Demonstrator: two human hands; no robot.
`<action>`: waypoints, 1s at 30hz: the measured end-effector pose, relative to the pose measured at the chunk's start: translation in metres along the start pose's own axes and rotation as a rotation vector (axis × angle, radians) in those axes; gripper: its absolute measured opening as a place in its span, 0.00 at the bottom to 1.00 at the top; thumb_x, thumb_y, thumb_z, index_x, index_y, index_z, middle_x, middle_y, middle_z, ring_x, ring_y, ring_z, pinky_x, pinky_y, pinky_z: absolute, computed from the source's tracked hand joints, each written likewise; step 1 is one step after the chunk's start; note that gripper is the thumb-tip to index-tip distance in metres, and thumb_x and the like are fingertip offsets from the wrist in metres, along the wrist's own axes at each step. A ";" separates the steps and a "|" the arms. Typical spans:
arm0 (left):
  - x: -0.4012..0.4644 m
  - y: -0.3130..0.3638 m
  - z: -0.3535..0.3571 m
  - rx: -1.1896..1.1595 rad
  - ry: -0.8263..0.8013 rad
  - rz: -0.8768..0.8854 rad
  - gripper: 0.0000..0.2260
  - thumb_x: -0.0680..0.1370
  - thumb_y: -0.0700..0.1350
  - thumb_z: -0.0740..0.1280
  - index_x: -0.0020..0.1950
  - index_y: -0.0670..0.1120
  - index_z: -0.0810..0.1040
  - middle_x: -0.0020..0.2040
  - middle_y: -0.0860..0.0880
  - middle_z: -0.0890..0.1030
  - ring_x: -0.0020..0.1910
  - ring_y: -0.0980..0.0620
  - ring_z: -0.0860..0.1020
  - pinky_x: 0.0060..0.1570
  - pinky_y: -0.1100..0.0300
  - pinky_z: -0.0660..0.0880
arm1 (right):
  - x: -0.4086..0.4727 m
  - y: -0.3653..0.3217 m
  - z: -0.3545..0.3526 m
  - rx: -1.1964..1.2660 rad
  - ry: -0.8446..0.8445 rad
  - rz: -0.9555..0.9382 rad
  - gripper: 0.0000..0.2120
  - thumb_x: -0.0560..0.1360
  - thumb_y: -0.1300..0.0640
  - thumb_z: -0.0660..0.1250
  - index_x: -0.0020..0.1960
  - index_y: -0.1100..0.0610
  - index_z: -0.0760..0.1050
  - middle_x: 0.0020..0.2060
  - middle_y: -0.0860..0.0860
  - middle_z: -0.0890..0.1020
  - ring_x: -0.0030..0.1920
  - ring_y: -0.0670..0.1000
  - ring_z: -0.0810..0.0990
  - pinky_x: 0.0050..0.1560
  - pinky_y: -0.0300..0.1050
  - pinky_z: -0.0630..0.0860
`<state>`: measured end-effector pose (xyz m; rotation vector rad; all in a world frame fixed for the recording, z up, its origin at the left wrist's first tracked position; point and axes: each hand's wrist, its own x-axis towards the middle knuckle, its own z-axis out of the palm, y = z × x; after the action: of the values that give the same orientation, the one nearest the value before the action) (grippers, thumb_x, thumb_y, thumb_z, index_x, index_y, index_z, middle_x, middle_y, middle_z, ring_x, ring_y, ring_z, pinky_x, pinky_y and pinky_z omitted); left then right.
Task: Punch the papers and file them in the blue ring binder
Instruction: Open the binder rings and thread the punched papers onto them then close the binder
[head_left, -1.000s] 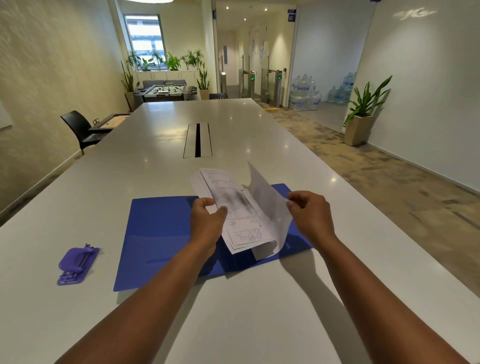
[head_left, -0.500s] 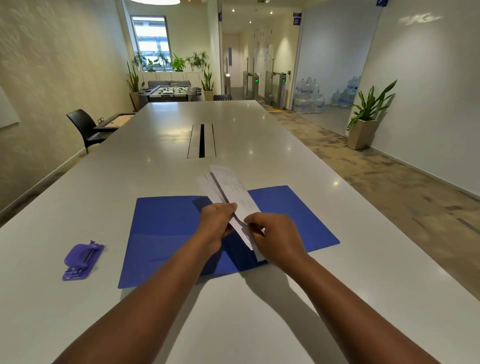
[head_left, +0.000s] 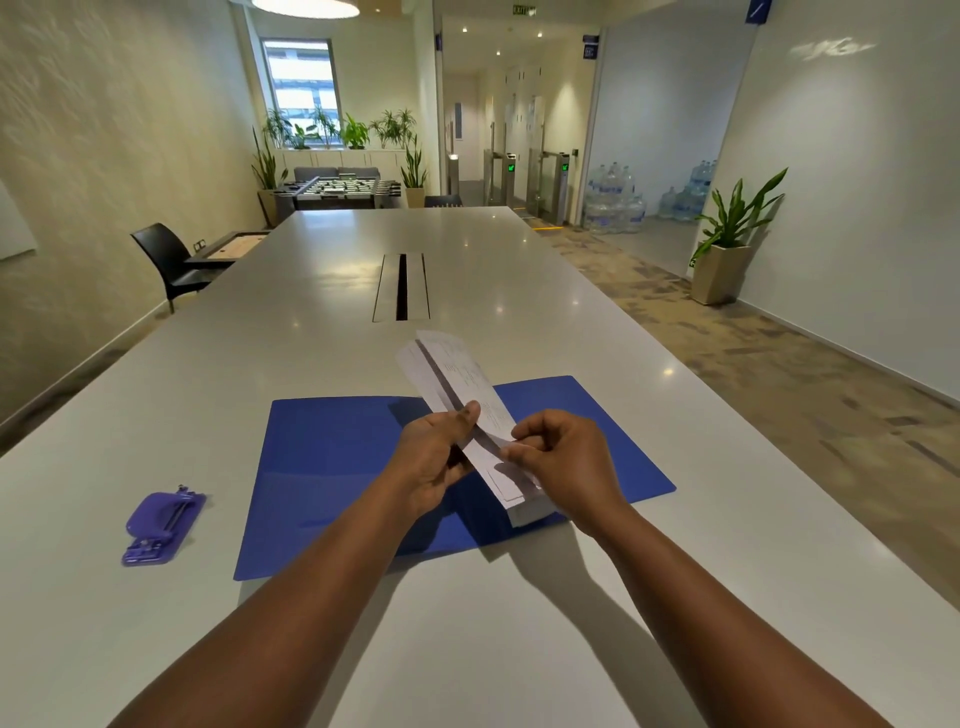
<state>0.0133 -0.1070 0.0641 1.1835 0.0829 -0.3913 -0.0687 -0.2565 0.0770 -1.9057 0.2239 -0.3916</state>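
A blue ring binder (head_left: 332, 467) lies open and flat on the long white table (head_left: 519, 649). Above its middle I hold a thin stack of printed papers (head_left: 457, 379), folded over lengthwise into a narrow strip. My left hand (head_left: 431, 457) grips the strip from the left, thumb on top. My right hand (head_left: 563, 457) pinches its near right edge. A purple hole punch (head_left: 161, 527) sits on the table to the left of the binder, away from both hands.
A cable slot (head_left: 401, 287) runs along the table's middle beyond the papers. A black chair (head_left: 169, 260) stands at the table's left side. A potted plant (head_left: 727, 244) and stacked water bottles (head_left: 613, 202) are off to the right on the floor.
The right-hand sheet half, raised a second ago, has been folded over onto the left half. My right hand moved left to meet my left hand on the narrow strip.
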 end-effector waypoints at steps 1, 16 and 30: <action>-0.001 0.000 0.000 -0.004 -0.007 0.003 0.11 0.77 0.42 0.73 0.58 0.39 0.80 0.53 0.42 0.86 0.54 0.41 0.85 0.56 0.42 0.81 | 0.001 0.000 -0.001 0.011 0.003 0.000 0.07 0.73 0.60 0.78 0.48 0.56 0.82 0.35 0.48 0.85 0.36 0.41 0.85 0.31 0.31 0.76; 0.011 0.001 -0.003 -0.063 0.123 -0.010 0.11 0.79 0.34 0.68 0.61 0.37 0.77 0.54 0.39 0.85 0.50 0.42 0.85 0.45 0.48 0.84 | 0.006 0.004 -0.012 -0.492 -0.274 -0.263 0.08 0.80 0.53 0.69 0.54 0.53 0.86 0.50 0.48 0.85 0.49 0.50 0.80 0.48 0.56 0.81; 0.004 -0.003 -0.002 -0.102 0.054 -0.004 0.12 0.82 0.42 0.66 0.64 0.39 0.77 0.56 0.41 0.85 0.55 0.40 0.84 0.53 0.40 0.82 | 0.006 0.011 -0.005 -0.203 -0.171 -0.078 0.03 0.76 0.55 0.75 0.44 0.52 0.87 0.42 0.41 0.85 0.47 0.48 0.81 0.40 0.40 0.78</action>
<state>0.0161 -0.1068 0.0596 1.0936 0.1504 -0.3545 -0.0648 -0.2666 0.0697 -2.1404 0.0783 -0.2637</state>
